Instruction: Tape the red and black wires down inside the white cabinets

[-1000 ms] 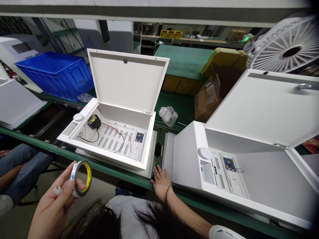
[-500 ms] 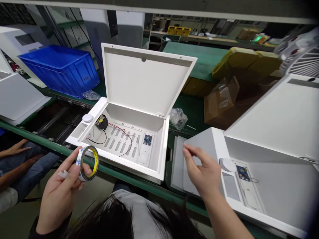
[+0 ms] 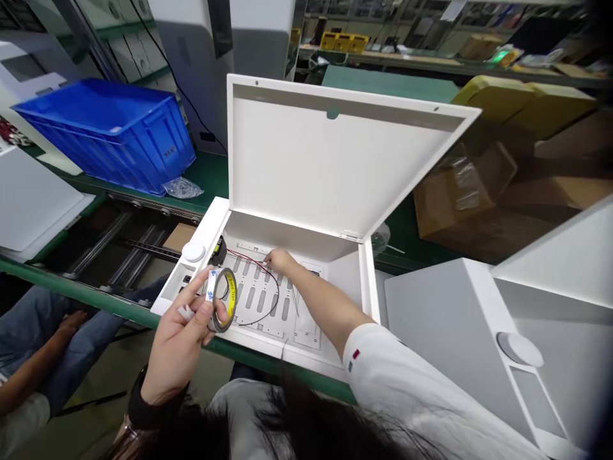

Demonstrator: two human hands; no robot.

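Presently, I log: tape roll (image 3: pixel 232 300), at the near-left corner of the white box (image 3: pixel 316 246), clamped in left grip (image 3: pixel 184 329); right grip (image 3: pixel 282 262), inside the box by red wires (image 3: pixel 245 257), closure unclear. Hazards: snagging could tug wires loose; slack hold could drop the roll.

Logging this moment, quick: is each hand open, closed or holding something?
Left hand: holding a roll of tape.
Right hand: near the red wires in the white box; whether it grips anything cannot be told.
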